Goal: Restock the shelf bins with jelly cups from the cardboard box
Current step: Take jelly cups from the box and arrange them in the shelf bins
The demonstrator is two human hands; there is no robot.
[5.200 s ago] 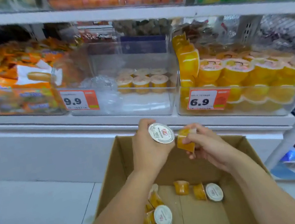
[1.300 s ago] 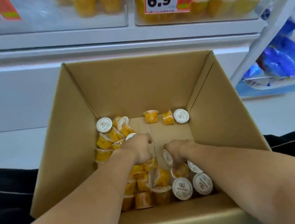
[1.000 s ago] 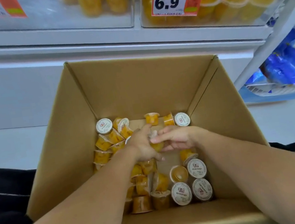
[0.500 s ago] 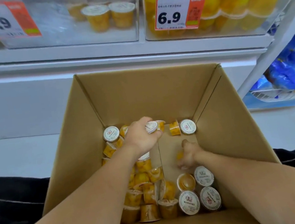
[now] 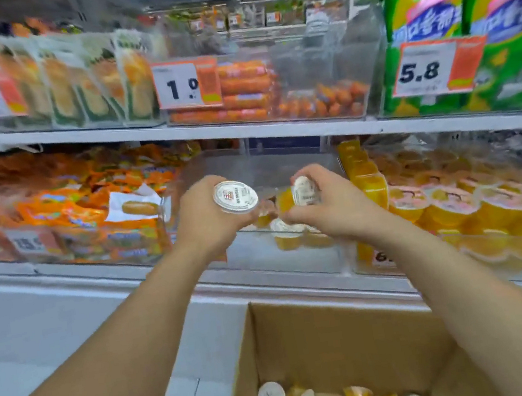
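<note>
Here both hands are raised in front of the clear bin [image 5: 295,260] on the lower shelf [image 5: 95,266]. The left hand [image 5: 203,217] wraps a jelly cup [image 5: 235,197] with its foil lid turned toward the camera; the right hand [image 5: 330,203] pinches a second cup [image 5: 302,191] tipped on its side, lid facing left. Whether either hand carries more cups underneath cannot be told. A few cups [image 5: 286,233] already stand in the clear bin just below the hands, and the remaining stock lies loose in the cardboard box [image 5: 338,328] at the bottom of the view.

Likely hazards:
- The two hands are close together at the bin mouth; if both release at once, the cups may knock each other and one could fall outside, onto the shelf edge or back toward the box.
- The right-hand cup is tilted; set down that way it would probably roll or topple the upright cups beneath it.
- The neighbouring bin [image 5: 455,204] to the right holds larger yellow cups packed close to the shared wall; a careless reach could put stock in the wrong compartment.
- The picture is motion-blurred, which suggests quick movement; haste makes a slipped grip on the smooth foil lids more likely.
</note>
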